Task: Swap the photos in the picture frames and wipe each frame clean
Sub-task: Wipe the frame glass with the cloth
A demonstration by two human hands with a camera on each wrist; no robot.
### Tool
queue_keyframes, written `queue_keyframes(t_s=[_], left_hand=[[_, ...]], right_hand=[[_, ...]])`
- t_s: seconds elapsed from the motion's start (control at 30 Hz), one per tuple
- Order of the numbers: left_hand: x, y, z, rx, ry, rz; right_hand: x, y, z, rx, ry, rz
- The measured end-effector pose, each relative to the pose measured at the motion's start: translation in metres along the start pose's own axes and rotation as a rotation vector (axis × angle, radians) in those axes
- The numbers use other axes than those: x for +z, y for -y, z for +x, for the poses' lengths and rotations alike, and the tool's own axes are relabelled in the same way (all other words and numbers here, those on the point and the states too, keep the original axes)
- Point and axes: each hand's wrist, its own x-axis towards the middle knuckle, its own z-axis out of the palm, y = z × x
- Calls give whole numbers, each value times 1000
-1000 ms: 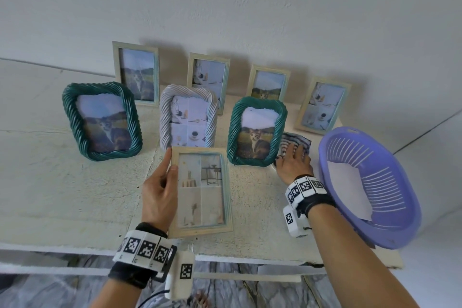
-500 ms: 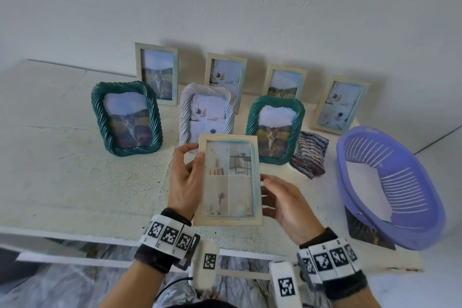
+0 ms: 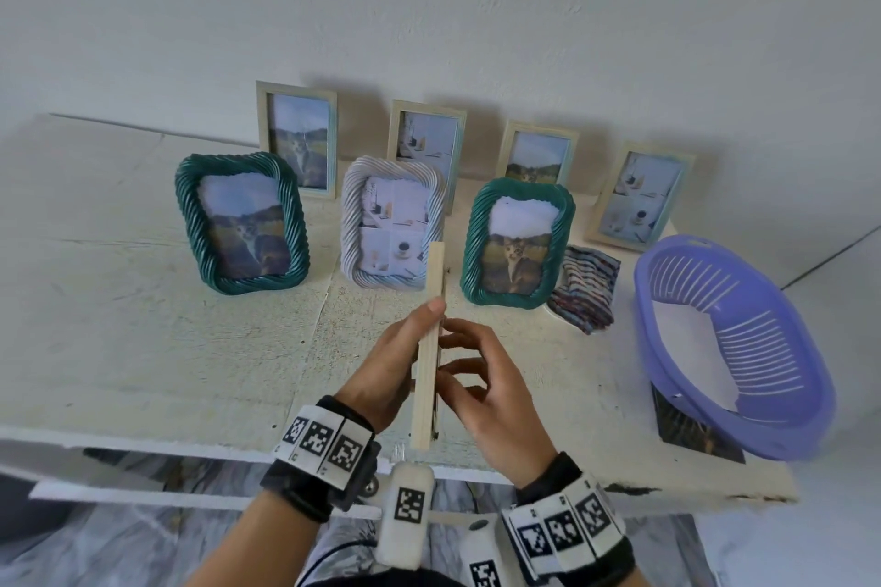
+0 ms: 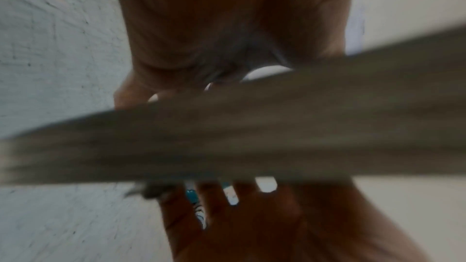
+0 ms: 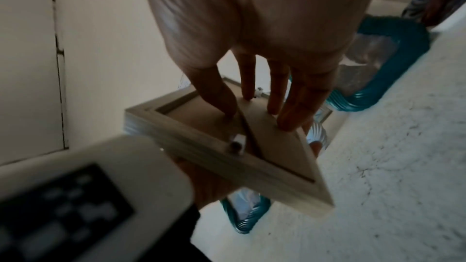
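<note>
Wooden frame (image 3: pixel 427 348) was held edge-on above the table (image 3: pixel 143 324), clamped in the left hand (image 3: pixel 388 369). Right hand (image 3: pixel 481 388) fingers (image 5: pixel 274 95) lay straight against its backing board. Striped cloth (image 3: pixel 584 293) sat beside the basket (image 3: pixel 734 348).

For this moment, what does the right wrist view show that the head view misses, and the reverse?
Only the right wrist view shows the back of the wooden frame: its brown backing board, a metal tab at the edge, and the right hand's fingertips on that board.

Only the head view shows the layout: seven frames standing on the table, the striped cloth, the purple basket, and the held frame seen edge-on.

Both show the left hand gripping the wooden frame, the right hand against its rear face, and a green frame behind.
</note>
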Motion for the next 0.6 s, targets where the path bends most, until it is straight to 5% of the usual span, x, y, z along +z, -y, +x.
queue_keyframes(t_s=[0.1, 0.27, 0.37, 0.43, 0.6], left_hand=[[1, -5, 0, 20, -11, 59], [-8, -10, -3, 15, -72, 165], [-5, -14, -6, 30, -81, 208], [0, -14, -7, 82, -89, 215], [-3, -15, -14, 225, -132, 272]], right_hand=[[0, 0, 2, 17, -16, -119], [-19, -8, 6, -224, -203, -721], [-22, -1, 6, -238, -260, -984], [-15, 3, 2, -132, -232, -817], [-4, 19, -1, 283, -222, 191]])
